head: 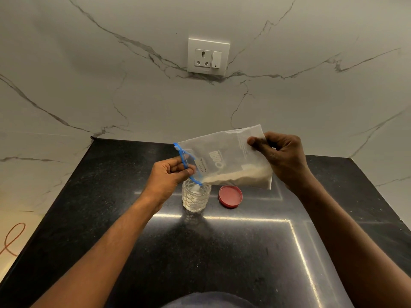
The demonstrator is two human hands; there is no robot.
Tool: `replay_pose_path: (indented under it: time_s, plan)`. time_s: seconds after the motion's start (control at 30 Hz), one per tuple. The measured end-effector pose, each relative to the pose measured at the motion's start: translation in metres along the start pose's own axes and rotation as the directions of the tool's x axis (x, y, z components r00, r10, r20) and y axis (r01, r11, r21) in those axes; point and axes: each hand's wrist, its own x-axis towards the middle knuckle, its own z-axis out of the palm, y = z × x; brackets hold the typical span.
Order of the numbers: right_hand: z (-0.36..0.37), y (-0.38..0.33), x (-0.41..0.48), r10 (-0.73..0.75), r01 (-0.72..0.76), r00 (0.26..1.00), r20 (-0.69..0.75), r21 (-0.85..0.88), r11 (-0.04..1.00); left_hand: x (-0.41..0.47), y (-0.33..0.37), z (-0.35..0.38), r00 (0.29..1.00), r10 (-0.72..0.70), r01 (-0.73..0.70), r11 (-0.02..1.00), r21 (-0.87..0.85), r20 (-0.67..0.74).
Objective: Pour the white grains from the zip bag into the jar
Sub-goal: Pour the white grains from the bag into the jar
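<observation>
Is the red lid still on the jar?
No, the red lid lies flat on the counter beside the open jar.

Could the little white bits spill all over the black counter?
Maybe. The clear zip bag with the blue seal pours from one low corner into the small clear ribbed glass jar; a slip would scatter the white grains. The left hand and right hand hold only the bag, so a nudge could tip the jar. Strays might land in the red round lid.
</observation>
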Motion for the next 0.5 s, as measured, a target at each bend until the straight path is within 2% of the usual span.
replay_pose_path:
  time_s: [0.2,0.37,0.5]
  plan:
    - [0.0066,0.0009,-0.0025,0.024,-0.025,0.998,-0.053,-0.025,0.999,-0.0022,-0.0013,0.0023,1.000,-0.001,0.001,1.000,-0.019,-0.005]
    - [0.0078,-0.0034,-0.0054,-0.060,0.055,0.996,-0.062,-0.076,0.996,-0.0030,-0.0019,0.0017,1.000,0.002,-0.002,1.000,-0.006,0.005]
    - [0.0078,-0.0011,-0.0049,-0.048,0.043,0.997,-0.067,-0.086,0.995,-0.0039,-0.0034,0.0011,1.000,-0.009,0.009,1.000,0.000,-0.006]
